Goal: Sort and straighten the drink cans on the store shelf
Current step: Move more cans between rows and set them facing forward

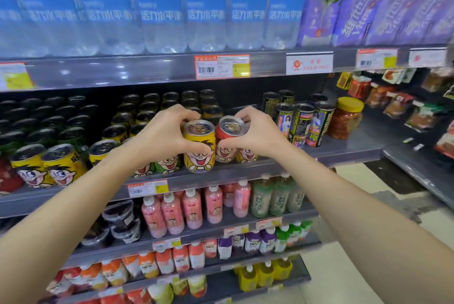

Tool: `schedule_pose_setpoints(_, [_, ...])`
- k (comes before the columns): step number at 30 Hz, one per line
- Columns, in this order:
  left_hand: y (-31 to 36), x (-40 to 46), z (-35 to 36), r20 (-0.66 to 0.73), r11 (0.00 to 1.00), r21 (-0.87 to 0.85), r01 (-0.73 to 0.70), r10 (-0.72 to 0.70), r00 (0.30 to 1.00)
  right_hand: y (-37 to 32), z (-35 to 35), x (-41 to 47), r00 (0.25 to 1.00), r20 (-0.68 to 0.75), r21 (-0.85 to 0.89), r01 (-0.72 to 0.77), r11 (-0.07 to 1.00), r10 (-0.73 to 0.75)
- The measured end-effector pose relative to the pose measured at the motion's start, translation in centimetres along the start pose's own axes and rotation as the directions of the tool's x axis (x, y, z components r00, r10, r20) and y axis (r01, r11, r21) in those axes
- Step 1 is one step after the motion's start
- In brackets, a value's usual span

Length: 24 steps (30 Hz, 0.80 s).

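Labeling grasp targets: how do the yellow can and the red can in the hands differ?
Colour: the yellow can versus the red can.
Pose: the yellow can stands nearly upright; the red can tilts, lid toward the camera.
Holder: the left hand holds the yellow can, the right hand the red can.
Both show cartoon faces.

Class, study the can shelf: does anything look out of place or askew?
Yes. The red can in the right hand tilts left against the upright yellow can held by the left hand.
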<state>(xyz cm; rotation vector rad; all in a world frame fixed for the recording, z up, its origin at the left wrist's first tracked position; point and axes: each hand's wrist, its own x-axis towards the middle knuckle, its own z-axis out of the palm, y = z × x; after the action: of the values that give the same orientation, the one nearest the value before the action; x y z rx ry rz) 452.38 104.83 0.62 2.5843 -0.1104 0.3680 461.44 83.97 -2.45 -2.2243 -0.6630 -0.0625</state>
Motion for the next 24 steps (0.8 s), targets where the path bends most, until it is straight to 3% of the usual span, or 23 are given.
schedule_pose_setpoints(6, [1.8,2.1,1.6,0.042,0.999,0.022,-0.044,0.043,0.998,1.3,-2.5,-1.3,0.998,0.059,-0.052,0.003,0.999,0.000])
schedule_pose_setpoints(12, [1.3,5.2,4.7,0.066,0.996,0.041,-0.085,0.083,0.994,3.6,-4.5,-2.3,1.000,0.016,-0.021,-0.022,1.000,0.022])
schedule_pose_setpoints(24, [-0.5,7.0,8.4,0.099,0.923,0.385,0.031,-0.074,0.992,5.5,-6.3,-2.8,0.999,0.031,0.031,-0.030,0.999,0.029])
